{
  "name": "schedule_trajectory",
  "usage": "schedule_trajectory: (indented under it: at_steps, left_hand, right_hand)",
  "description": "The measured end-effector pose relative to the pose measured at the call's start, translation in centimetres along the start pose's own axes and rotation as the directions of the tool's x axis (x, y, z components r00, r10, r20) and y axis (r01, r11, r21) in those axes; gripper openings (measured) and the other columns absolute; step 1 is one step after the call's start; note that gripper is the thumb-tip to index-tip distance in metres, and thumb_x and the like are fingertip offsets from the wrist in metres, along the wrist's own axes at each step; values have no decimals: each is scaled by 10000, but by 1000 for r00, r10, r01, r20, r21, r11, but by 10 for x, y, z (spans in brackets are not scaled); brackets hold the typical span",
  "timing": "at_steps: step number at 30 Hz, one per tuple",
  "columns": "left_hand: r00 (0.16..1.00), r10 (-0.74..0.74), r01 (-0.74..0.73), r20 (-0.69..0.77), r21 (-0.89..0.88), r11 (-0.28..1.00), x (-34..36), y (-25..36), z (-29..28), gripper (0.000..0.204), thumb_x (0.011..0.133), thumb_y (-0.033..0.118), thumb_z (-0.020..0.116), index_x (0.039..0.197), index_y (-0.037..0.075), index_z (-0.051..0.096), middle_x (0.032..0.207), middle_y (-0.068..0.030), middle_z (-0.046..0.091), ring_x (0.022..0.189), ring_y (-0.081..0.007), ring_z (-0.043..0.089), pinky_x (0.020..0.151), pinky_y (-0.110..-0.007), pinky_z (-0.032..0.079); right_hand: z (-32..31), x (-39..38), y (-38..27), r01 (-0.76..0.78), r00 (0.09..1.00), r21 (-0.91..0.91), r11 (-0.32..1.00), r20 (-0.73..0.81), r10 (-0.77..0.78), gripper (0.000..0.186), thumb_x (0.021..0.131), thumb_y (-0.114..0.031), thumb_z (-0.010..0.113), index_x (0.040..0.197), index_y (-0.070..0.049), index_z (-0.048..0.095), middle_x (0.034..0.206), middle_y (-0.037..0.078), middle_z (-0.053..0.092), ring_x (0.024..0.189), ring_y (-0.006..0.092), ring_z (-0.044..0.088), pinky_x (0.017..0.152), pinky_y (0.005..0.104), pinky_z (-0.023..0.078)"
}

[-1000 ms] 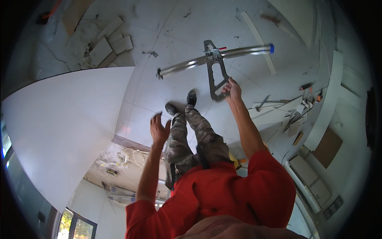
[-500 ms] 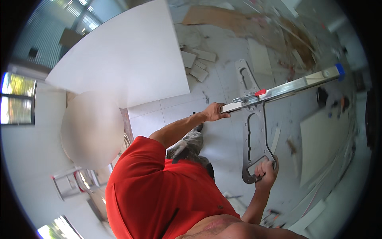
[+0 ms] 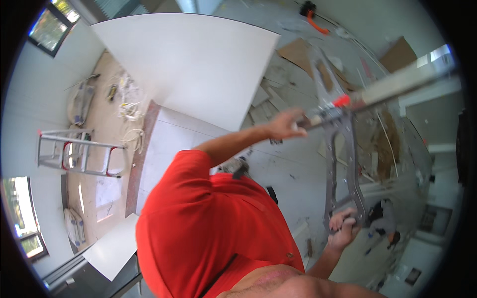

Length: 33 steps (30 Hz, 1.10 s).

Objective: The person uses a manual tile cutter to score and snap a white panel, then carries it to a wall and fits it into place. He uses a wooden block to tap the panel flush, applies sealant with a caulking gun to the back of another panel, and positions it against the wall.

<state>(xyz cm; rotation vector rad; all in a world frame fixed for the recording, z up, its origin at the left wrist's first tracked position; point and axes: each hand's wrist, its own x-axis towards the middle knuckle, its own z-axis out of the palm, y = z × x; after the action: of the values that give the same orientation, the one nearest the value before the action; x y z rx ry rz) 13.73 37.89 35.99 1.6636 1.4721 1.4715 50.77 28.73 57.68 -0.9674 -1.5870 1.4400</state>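
A long silver metal rail point(image 3: 392, 89) with a red lever stretches away to the right, its far part smeared by motion. Across it sits a grey metal frame point(image 3: 343, 164) pierced by large cut-outs and small holes. My left hand point(image 3: 285, 125) has its thumb and fingers around the rail's near end, slightly blurred. Lower down, my right hand point(image 3: 343, 228) is closed around the bottom bar of the frame. The whole tool is held up in front of me, with the floor visible behind it.
A big white board point(image 3: 198, 64) stands ahead on the left. Tile pieces point(image 3: 268, 99) and brown cardboard point(image 3: 296, 55) litter the floor. A metal ladder point(image 3: 82, 151) is at the left; another person point(image 3: 382, 218) is at the lower right. An orange curved item point(image 3: 317, 25) lies far off.
My view has swung, bringing the ladder and another person into sight. The metal tool has shifted right in the picture. My right hand still grips the frame; my left is still at the rail's end.
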Motion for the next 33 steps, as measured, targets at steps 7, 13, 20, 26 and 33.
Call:
schedule_trajectory:
  at_steps: [7, 13, 20, 26, 33]
  left_hand:
    - [749, 568, 181, -341, 930, 320, 60, 52, -198, 791, 860, 516, 876, 1466, 92, 599, 1446, -132, 628, 1372, -365, 543, 1171, -537, 391]
    - [969, 17, 216, -247, 877, 430, 62, 60, -279, 351, 955, 306, 824, 1238, 105, 774, 1136, -92, 777, 1183, -277, 708, 1015, -408, 552]
    - [903, -124, 370, -412, 596, 713, 25, 100, -274, 539, 913, 107, 858, 1415, 66, 669, 1079, -96, 790, 1059, -244, 755, 986, -387, 577]
    - [894, -172, 392, -413, 538, 746, -14, 108, -279, 652, 896, 85, 871, 1482, 49, 589, 1206, -101, 776, 1153, -240, 723, 1064, -397, 560]
    - [840, -215, 500, -499, 557, 663, -24, 124, -260, 698, 874, 144, 913, 1500, 54, 615, 1243, -131, 762, 1184, -260, 684, 1154, -408, 490]
  right_hand:
    - [-86, 66, -17, 69, 980, -101, 992, 195, -48, 686, 916, -660, 789, 805, -11, 597, 616, -2, 498, 541, 110, 483, 501, 290, 327]
    - [-90, 200, -16, 48, 897, 40, 998, 438, -61, 636, 950, -590, 796, 956, 20, 617, 637, 8, 528, 557, 118, 505, 512, 290, 372]
    - [-102, 309, -16, 65, 685, 60, 996, 723, -88, 645, 949, -612, 787, 944, 3, 593, 643, 8, 522, 550, 108, 490, 506, 281, 352]
    - [-98, 355, -5, 79, 512, 98, 992, 850, -125, 593, 991, -557, 766, 1065, 2, 583, 653, 3, 498, 548, 111, 471, 505, 297, 351]
    - [-94, 364, -3, 84, 466, 94, 992, 876, -123, 602, 991, -560, 766, 1060, 8, 579, 650, 3, 498, 551, 112, 473, 509, 297, 362]
